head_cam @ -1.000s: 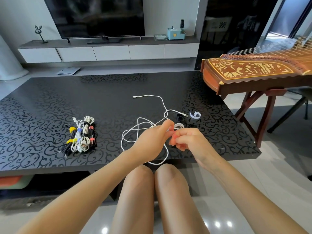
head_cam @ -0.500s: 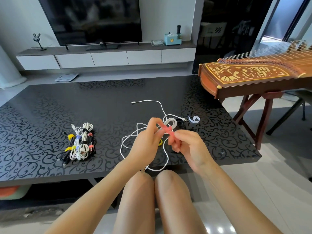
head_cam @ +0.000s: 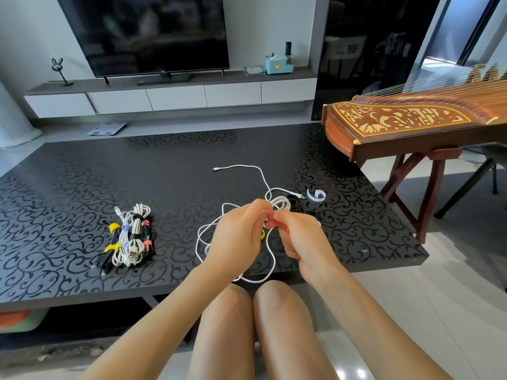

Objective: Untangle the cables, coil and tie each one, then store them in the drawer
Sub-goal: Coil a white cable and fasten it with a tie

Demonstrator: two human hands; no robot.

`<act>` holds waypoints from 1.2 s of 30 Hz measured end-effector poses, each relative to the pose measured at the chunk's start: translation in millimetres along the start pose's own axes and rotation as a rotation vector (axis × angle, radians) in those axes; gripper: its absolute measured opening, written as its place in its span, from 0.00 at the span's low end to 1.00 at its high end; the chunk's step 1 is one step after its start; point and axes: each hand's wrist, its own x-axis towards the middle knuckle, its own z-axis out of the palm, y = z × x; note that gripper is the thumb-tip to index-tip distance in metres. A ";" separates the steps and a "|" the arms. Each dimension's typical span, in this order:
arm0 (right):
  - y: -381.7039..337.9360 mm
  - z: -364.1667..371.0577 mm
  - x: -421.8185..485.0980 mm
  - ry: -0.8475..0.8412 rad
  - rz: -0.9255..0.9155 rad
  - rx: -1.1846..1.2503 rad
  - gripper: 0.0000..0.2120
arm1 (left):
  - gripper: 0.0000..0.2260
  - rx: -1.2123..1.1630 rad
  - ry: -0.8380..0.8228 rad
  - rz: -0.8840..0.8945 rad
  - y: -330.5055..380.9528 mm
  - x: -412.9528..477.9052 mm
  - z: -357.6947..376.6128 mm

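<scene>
A loose white cable (head_cam: 241, 167) sprawls over the middle of the black patterned table (head_cam: 68, 174). My left hand (head_cam: 236, 237) and my right hand (head_cam: 299, 237) meet above its loops, fingertips together. Both pinch a small pink tie strap (head_cam: 270, 216) next to a short coiled part of the white cable (head_cam: 282, 202). A yellow tie (head_cam: 262, 233) peeks out between my hands. To the left lies a pile of coiled, tied cables (head_cam: 129, 238) with yellow, blue, black and pink straps.
A white strap (head_cam: 317, 194) and a dark strap (head_cam: 295, 201) lie just beyond my hands. A wooden zither on a stand (head_cam: 411, 127) is at the right. A TV cabinet with drawers (head_cam: 175, 97) is behind the table. My knees are under the near table edge.
My hands rose slightly and drew together; the pink strap, stretched between the fingers half a second ago, is now bunched at my fingertips. The cable pile has not moved.
</scene>
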 end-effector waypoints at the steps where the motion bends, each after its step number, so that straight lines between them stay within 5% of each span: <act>1: -0.3 -0.4 0.4 -0.003 -0.014 -0.009 0.13 | 0.07 0.003 0.006 0.011 -0.2 -0.2 0.5; 9: -0.4 -5.5 -0.1 -0.065 -0.250 -0.193 0.18 | 0.08 0.006 -0.133 0.019 -1.1 -0.6 -2.0; 21: 1.9 -9.7 -0.3 -0.173 -0.371 -0.306 0.13 | 0.06 0.233 -0.228 0.063 -1.2 8.0 -6.8; 30: 4.7 -8.6 1.1 -0.035 -0.566 -0.496 0.17 | 0.15 -0.192 -0.103 -0.224 2.4 16.4 5.2; 36: 7.9 -13.0 3.7 -0.031 -0.565 -0.450 0.18 | 0.10 -0.583 -0.176 -0.438 -0.8 16.1 10.2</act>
